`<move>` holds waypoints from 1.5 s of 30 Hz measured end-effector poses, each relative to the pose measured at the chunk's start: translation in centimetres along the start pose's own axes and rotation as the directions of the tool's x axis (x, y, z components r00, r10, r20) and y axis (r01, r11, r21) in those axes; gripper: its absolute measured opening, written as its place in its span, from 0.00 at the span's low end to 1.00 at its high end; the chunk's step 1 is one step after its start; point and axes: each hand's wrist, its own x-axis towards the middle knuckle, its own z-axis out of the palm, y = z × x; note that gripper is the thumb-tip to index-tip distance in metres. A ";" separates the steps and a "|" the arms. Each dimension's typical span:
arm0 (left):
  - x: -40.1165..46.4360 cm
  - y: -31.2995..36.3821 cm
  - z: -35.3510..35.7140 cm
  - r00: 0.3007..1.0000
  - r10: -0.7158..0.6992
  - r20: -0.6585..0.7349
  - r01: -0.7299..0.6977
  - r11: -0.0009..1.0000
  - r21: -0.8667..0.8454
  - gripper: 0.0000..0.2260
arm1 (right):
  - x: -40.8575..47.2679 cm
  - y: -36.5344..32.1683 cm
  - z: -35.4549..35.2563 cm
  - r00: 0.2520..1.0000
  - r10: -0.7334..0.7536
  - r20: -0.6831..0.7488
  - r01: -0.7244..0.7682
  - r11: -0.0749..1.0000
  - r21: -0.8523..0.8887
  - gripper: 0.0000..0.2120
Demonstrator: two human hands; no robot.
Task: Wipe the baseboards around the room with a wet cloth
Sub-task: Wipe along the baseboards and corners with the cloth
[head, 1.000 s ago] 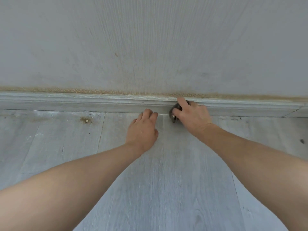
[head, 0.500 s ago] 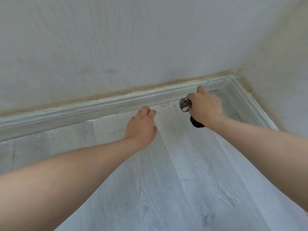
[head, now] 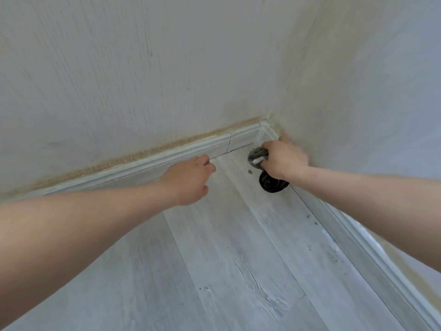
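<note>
Both hands have travelled along the wall into the room's corner since half a second ago. Leftmost, the left hand (head: pixel 191 179) hovers by the baseboard (head: pixel 148 167), fingers loosely curled and holding nothing; whether it touches the trim I cannot tell. Further right, the right hand (head: pixel 282 160) grips the cloth (head: pixel 256 158), a bunched grey wad at the foot of the side wall's baseboard, just short of the corner joint. A dark part hangs below the wrist. It looks soft, light and damp, so it should mould into the grooves; best held balled in the palm, fingertips pressing behind it.
</note>
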 end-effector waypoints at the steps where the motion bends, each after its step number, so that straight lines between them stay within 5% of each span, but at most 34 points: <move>1: 0.7 0.0 -0.8 1.000 -0.013 0.018 0.012 0.999 0.049 0.19 | 0.9 -0.3 0.4 1.000 -0.012 -0.008 0.012 1.000 0.018 0.08; 12: 6.4 3.0 -6.0 0.984 -0.161 0.078 0.121 0.919 0.374 0.18 | 6.7 -3.1 0.6 0.989 -0.046 -0.140 0.094 0.929 0.359 0.13; 19: 9.4 5.0 -5.4 0.985 -0.153 0.076 0.112 0.912 0.395 0.19 | 7.6 0.0 2.3 0.992 0.099 -0.080 -0.053 0.893 0.446 0.12; 25: 13.0 5.1 -3.0 0.996 -0.023 0.090 -0.009 0.937 0.348 0.19 | 6.4 3.6 3.8 0.992 0.048 -0.114 -0.013 0.957 0.289 0.14; 34: 17.2 5.0 -0.5 0.971 0.236 0.034 -0.235 0.924 0.302 0.19 | 5.3 5.4 3.5 0.931 0.171 -0.322 -0.192 0.981 -0.033 0.11; 45: 16.3 2.3 6.0 0.982 0.186 0.015 -0.186 0.981 0.053 0.18 | 10.2 2.8 4.8 0.808 0.081 -0.583 -0.228 0.956 -0.184 0.07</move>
